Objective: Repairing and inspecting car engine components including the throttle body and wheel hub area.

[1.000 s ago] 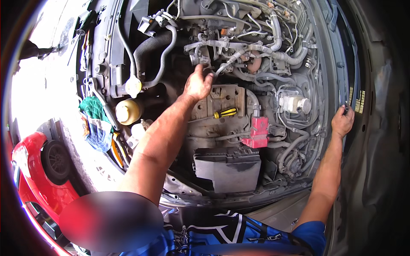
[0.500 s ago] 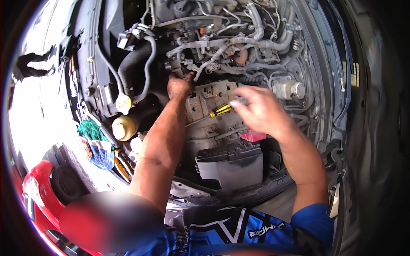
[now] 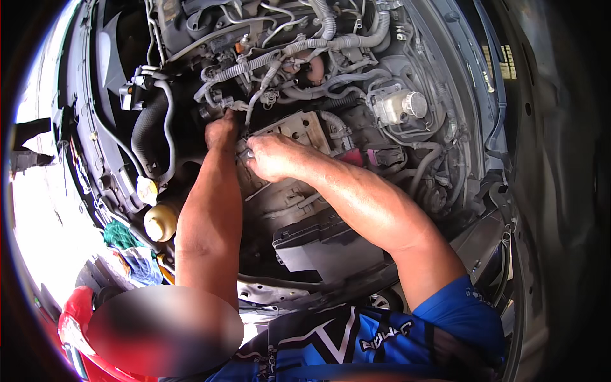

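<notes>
Hands, two, working close together. Left hand (image 3: 221, 132) reaches among the hoses, fingertips hidden; cannot tell whether they are spread or pinching. One pale connector (image 3: 238, 106) sits just beyond it, contact unclear; one grey hose (image 3: 252, 108) hangs to its right. Arm presumably outstretched because these parts sit deep. Right hand (image 3: 272, 158), just right of the left and nearer the body, has fingers curled in and appears to pinch one small grey piece (image 3: 249, 153) at the tips; kind too small to tell. Wrist angled inward, probably so the fingertips meet the same spot from the side. Under the right hand: one tray (image 3: 298, 127) and one thin shaft (image 3: 258, 192), partly covered. Right of it, counted: one red cover (image 3: 351, 156), one white tank (image 3: 391, 109). Nearer the body: one black box (image 3: 324, 251). Left of the left hand, nearer the body: one yellowish tank (image 3: 160, 223); cloths, two, one green (image 3: 121, 235), one blue (image 3: 142, 266), perhaps laid aside to stay within reach.
</notes>
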Motion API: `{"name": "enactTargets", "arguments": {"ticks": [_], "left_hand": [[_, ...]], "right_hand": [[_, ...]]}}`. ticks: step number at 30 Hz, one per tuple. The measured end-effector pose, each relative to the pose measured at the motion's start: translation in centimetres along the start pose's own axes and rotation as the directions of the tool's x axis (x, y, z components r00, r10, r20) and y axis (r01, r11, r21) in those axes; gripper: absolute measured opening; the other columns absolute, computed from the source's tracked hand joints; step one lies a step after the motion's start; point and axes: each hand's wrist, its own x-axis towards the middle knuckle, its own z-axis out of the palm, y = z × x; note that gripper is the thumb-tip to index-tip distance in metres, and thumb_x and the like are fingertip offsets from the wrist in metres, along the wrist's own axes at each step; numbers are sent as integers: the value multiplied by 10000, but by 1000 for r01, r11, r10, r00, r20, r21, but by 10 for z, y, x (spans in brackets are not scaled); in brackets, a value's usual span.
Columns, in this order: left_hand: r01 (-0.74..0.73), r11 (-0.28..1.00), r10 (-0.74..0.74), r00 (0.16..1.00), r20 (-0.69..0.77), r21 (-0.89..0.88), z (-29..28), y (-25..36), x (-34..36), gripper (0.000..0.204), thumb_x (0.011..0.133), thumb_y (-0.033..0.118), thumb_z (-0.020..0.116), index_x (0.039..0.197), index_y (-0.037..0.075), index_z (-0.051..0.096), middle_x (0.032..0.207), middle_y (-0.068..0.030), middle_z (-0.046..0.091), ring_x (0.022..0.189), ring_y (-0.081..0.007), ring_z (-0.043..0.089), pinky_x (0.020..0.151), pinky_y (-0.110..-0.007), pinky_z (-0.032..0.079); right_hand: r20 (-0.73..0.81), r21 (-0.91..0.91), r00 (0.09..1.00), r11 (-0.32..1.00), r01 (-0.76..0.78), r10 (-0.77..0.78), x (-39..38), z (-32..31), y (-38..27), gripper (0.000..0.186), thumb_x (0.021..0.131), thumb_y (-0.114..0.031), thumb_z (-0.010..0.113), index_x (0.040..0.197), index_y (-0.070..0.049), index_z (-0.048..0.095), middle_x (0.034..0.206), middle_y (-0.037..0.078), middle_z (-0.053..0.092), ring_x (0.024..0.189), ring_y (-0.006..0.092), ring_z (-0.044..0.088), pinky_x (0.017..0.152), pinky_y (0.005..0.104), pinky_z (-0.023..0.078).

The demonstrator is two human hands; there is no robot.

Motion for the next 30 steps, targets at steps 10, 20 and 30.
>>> {"name": "enactTargets", "arguments": {"ticks": [10,20,30], "left_hand": [[179,926,-167,984,62,-333,-12,3,-25,753,843,577,598,1090,-134,627,1194,-276,618,1145,-336,607,975,-392,461],[71,953,-39,993,113,-296,25,-39,15,338,822,340,695,988,46,712,1047,-135,710,981,-233,696,781,-350,557],[-545,586,586,796,151,600,18,-43,26,338,951,305,474,1246,175,574,1204,-155,639,1081,-304,640,892,-423,527]], "right_hand": [[-356,230,931,958,172,-81,21,19,-1,416,874,-155,529,1263,-7,549,1244,206,575,1140,361,574,978,413,464],[-218,311,971,950,-28,100,89,9,-18,681,780,-251,568,1383,32,427,1334,274,517,1247,363,514,1047,369,422],[-179,345,977,937,-45,113,134,-14,-15,513,714,-380,689,1055,3,688,1028,213,682,856,278,691,765,348,553]]}}
